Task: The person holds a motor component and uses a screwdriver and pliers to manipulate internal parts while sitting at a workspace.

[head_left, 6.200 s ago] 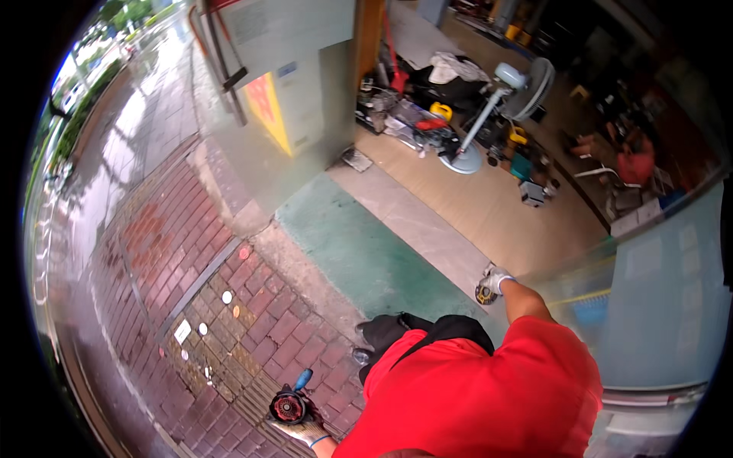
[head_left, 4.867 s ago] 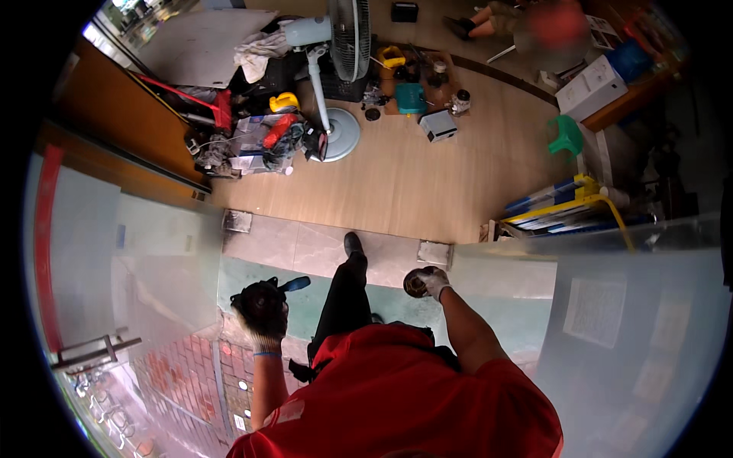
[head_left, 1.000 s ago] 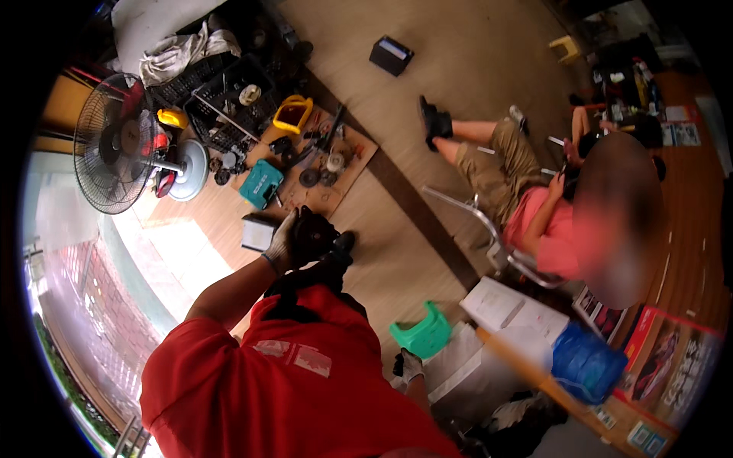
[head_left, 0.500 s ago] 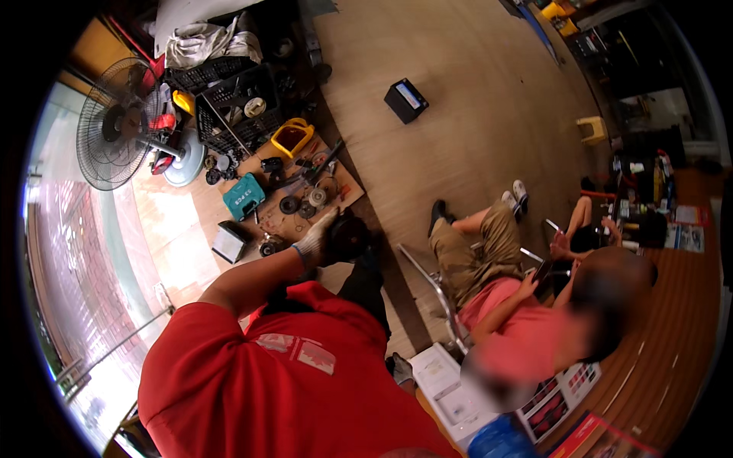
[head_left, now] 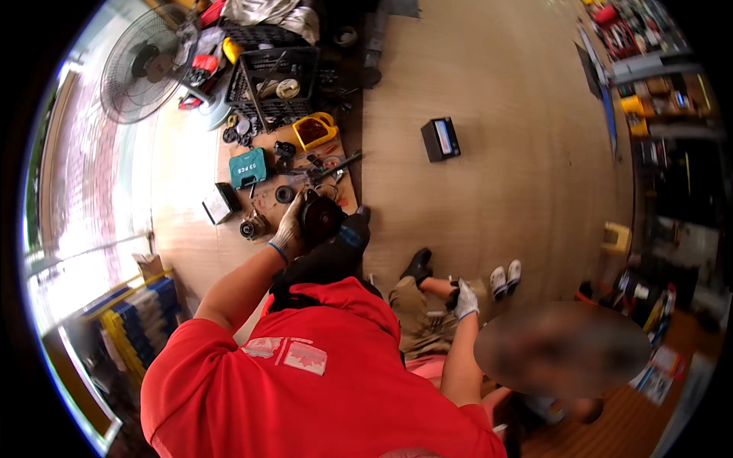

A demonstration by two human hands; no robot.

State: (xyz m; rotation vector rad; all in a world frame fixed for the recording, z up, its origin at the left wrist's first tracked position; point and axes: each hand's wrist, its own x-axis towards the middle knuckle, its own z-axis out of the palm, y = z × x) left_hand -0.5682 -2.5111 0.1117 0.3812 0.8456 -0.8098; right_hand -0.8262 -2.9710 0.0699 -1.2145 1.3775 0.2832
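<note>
My left hand [head_left: 288,231], in a pale knit glove with a blue cuff, grips the side of a dark, round, drum-like machine part [head_left: 321,217]. The part sits over my dark-trousered legs, and its exact kind does not show. Well off to the right, my gloved right hand [head_left: 466,300] is closed, with a small dark bit at its fingertips too blurred to name. Beyond the left hand, a board [head_left: 266,204] on the floor bears a black ring [head_left: 285,194], a metal part [head_left: 253,226] and other loose parts.
Near the board are a teal tool case [head_left: 247,168], a yellow container [head_left: 314,131], a black crate [head_left: 275,80] and a fan [head_left: 149,65]. A black battery [head_left: 441,140] stands on the floor. Close on my right, another person in khaki trousers [head_left: 416,320] sits.
My view has swung, so the floor things sit differently in the picture. My right arm now reaches out to the right, its gloved hand in sight. The left hand still holds the round part.
</note>
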